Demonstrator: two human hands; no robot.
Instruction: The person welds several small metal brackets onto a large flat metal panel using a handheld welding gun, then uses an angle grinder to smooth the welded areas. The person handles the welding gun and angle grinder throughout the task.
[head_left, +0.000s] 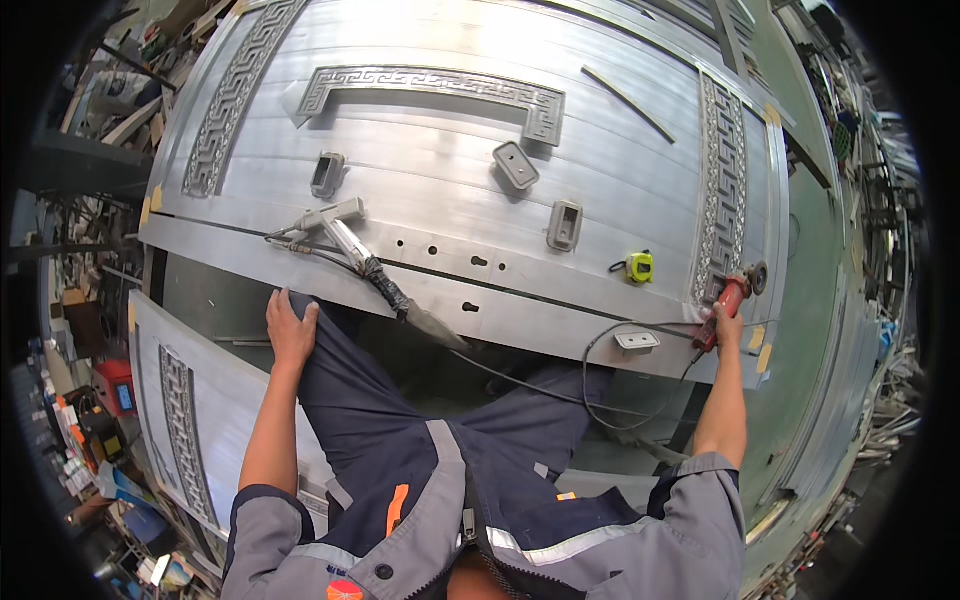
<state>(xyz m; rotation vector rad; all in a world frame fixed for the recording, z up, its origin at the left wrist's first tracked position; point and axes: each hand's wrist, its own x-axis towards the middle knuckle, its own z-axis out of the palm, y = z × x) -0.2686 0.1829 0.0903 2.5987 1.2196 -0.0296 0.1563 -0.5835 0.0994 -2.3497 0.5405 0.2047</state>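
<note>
At the right end of the large silver metal panel (450, 190), my right hand (729, 326) is wrapped round the body of a red angle grinder (733, 294). Its round disc end points away from me, over the patterned strip (722, 180). A dark cord loops back from the grinder toward my lap. My left hand (290, 328) rests at my left knee by the panel's near edge, thumb and fingers apart, holding nothing. Beyond it lies a grey pistol-shaped torch (345, 240) with a black-taped hose. Near the grinder are a yellow-green tape measure (639, 266) and a pale oval-faced fitting (636, 342).
Several rectangular metal fittings, one of them a grey box (516, 166), lie on the panel. Farther off are a bracket-shaped patterned trim (440, 83) and a thin strip (628, 103). Another patterned panel (215, 400) stands lower at left. Cluttered stock lines both sides.
</note>
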